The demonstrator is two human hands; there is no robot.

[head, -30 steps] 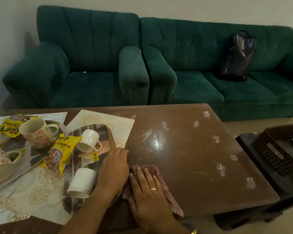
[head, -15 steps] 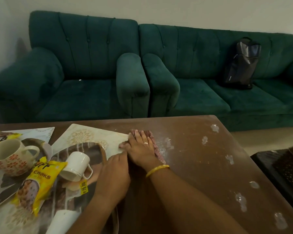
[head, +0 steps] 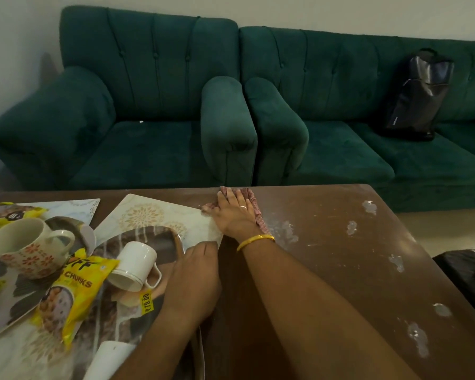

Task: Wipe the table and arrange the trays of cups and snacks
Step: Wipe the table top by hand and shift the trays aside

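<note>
cloth (head: 251, 196) under flat right hand (head: 235, 215) — left hand (head: 192, 275) on tray (head: 148, 212), grip unclear

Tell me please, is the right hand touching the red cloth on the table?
Touching. The head view shows the right hand pressed flat on the cloth, which shows past its fingertips and along its side.

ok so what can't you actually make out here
All head view.
Red checked cloth: mostly under the right hand.
Plain white cup at the bottom: cut by the frame edge and the left forearm.
Black object at right: cut by the edge, unidentifiable.
</note>
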